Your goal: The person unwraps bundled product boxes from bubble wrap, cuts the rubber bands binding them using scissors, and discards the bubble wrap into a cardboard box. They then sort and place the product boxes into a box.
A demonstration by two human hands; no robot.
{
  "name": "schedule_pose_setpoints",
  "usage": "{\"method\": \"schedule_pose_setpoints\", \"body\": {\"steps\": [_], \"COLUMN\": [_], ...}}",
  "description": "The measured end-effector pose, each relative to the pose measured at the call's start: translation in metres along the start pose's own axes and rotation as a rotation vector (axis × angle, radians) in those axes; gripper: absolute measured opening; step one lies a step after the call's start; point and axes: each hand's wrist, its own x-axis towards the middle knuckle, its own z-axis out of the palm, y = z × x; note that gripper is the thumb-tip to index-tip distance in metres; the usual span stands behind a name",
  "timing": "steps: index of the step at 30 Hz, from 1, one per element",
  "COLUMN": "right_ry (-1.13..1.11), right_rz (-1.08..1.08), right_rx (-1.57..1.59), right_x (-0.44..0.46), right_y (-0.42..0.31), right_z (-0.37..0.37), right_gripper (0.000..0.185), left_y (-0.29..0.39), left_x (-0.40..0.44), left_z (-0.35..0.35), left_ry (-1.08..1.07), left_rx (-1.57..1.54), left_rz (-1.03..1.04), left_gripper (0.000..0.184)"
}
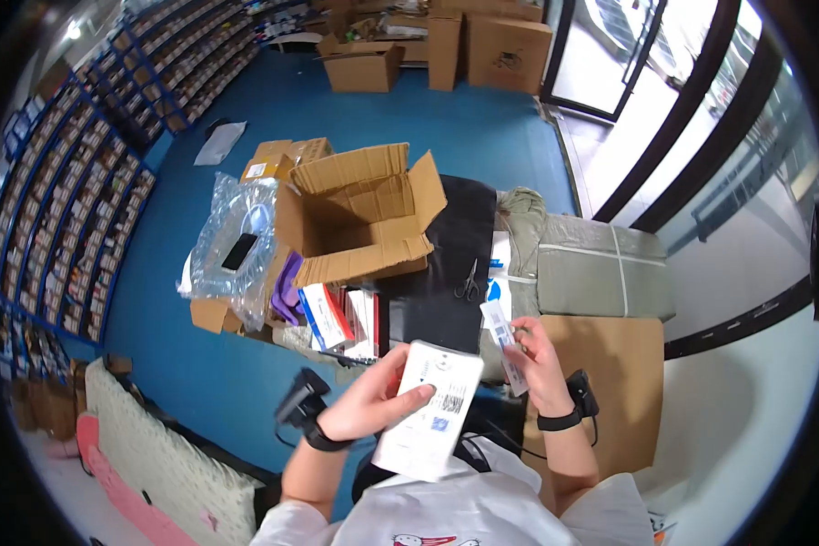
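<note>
My left hand [371,407] grips a white flat package [439,420] with rounded corners, its thumb across the printed face. Small text and square codes show on that face. In my right hand [539,369] is a narrow white labelled packet [499,329], pinched between thumb and fingers and tilted upright; its contents cannot be made out. Both hands are above the near edge of the dark table [428,314]. Scissors [468,284] lie on the table beyond them. A blue, white and red box [326,317] sits to the left, near the table's front edge.
An open cardboard box [359,218] stands on the table. Left of it are clear plastic wrap [237,241] with a black object [238,252] and a purple item [288,289]. Strapped grey-green parcels [582,268] are at the right. Stocked shelves [73,191] line the left.
</note>
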Motion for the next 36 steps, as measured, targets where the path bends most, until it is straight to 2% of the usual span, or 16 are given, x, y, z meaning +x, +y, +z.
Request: {"method": "schedule_pose_setpoints", "body": {"steps": [1,3,4,7,12,15,22,24,26,28,29,30,32,34,36], "right_ry": [-0.020,-0.071,-0.100,-0.133,-0.152,-0.185,-0.156,-0.124,-0.114,-0.084,-0.102,-0.118,-0.173,-0.187,-0.191], "right_rz": [0.074,0.100,0.123,0.102,0.039,0.036,-0.026,0.051,0.011,-0.031,-0.124,-0.217,-0.260,-0.276,-0.281], "right_rx": [0.004,-0.008,-0.005,-0.019,0.062,0.076,0.090,0.100,0.091,0.085,0.019,-0.050,-0.031,0.001,0.003], "right_x": [-0.010,-0.024,-0.029,-0.037,-0.043,-0.047,-0.048,-0.051,-0.061,-0.073,-0.079,-0.084,-0.089,-0.090,-0.091], "right_y": [-0.002,0.000,0.002,0.013,0.018,0.016,0.018,0.014,-0.003,-0.022,-0.030,-0.037,-0.046,-0.050,-0.055], "right_z": [-0.003,-0.013,-0.017,-0.030,-0.032,-0.033,-0.042,-0.044,-0.034,-0.022,-0.015,-0.010,-0.002,0.005,0.012], "right_gripper": [0.031,0.031,0.031,0.029,0.022,0.018,0.013,0.009,0.008,0.008,0.008,0.008,0.010,0.010,0.010], "left_y": [0.013,0.042,0.046,0.075,0.086,0.082,0.102,0.101,0.098,0.091,0.089,0.077,0.062,0.050,0.036], "left_x": [-0.003,-0.010,-0.012,-0.017,-0.020,-0.020,-0.016,-0.016,-0.015,-0.014,-0.009,-0.010,-0.006,-0.006,-0.005], "left_z": [0.002,0.011,0.014,0.025,0.035,0.039,0.048,0.050,0.048,0.042,0.043,0.035,0.034,0.030,0.029], "left_ry": [-0.023,-0.055,-0.042,-0.147,-0.197,-0.190,-0.270,-0.253,-0.251,-0.086,-0.096,0.178,0.334,0.324,0.281], "left_rx": [0.114,0.331,0.455,0.577,0.619,0.613,0.580,0.589,0.604,0.520,0.535,0.509,0.426,0.439,0.213], "left_rz": [-0.032,-0.067,-0.008,-0.034,0.002,0.117,0.023,0.046,0.068,0.093,0.135,0.223,0.218,0.184,0.208], "left_gripper": [0.038,0.042,0.043,0.046,0.045,0.042,0.041,0.041,0.040,0.039,0.039,0.038,0.038,0.035,0.034]}}
